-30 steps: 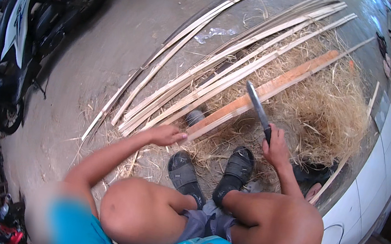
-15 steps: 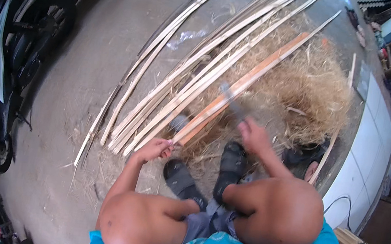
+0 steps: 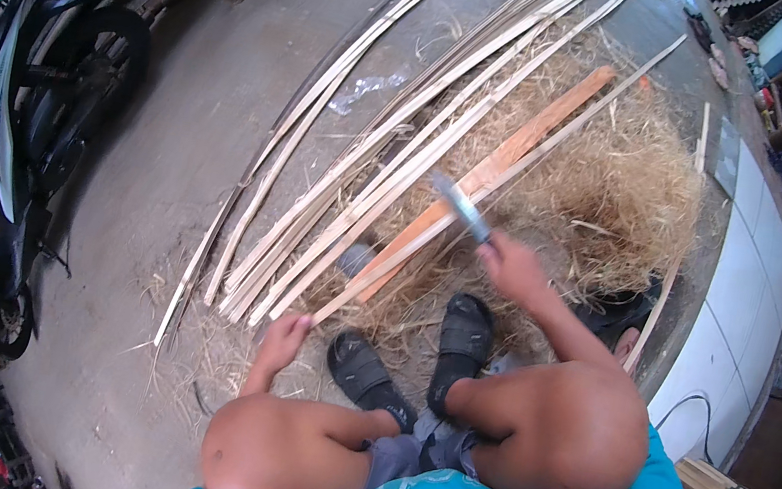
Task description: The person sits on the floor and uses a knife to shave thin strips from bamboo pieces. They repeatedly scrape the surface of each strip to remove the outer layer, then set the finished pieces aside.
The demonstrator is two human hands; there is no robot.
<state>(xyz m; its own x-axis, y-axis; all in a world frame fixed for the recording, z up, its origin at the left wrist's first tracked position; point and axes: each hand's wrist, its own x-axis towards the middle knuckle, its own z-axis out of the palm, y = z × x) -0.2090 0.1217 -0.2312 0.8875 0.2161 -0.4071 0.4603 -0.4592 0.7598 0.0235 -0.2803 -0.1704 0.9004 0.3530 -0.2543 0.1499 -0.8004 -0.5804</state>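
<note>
Low in front of my left knee, my left hand (image 3: 283,342) pinches the near end of a long, pale split-wood strip, perhaps bamboo (image 3: 553,144). This strip runs away to the far right, crossing over an orange-brown board (image 3: 516,152). My right hand (image 3: 515,267) is closed around the near end of a knife (image 3: 460,202), its fingers covering the handle. The blade points away to the left and lies across the strip and board; whether it touches the strip I cannot tell.
Several pale strips (image 3: 401,180) lie on the floor left of the board. A heap of curly shavings (image 3: 612,187) spreads to the right. My sandalled feet (image 3: 464,342) stand close by. A motorcycle (image 3: 34,130) is at far left, a white-tiled ledge (image 3: 737,266) at right.
My left hand has come nearer to me and slightly left, drawing the strip's near end with it. The strip now lies farther right across the board. My right hand stays in about the same place.
</note>
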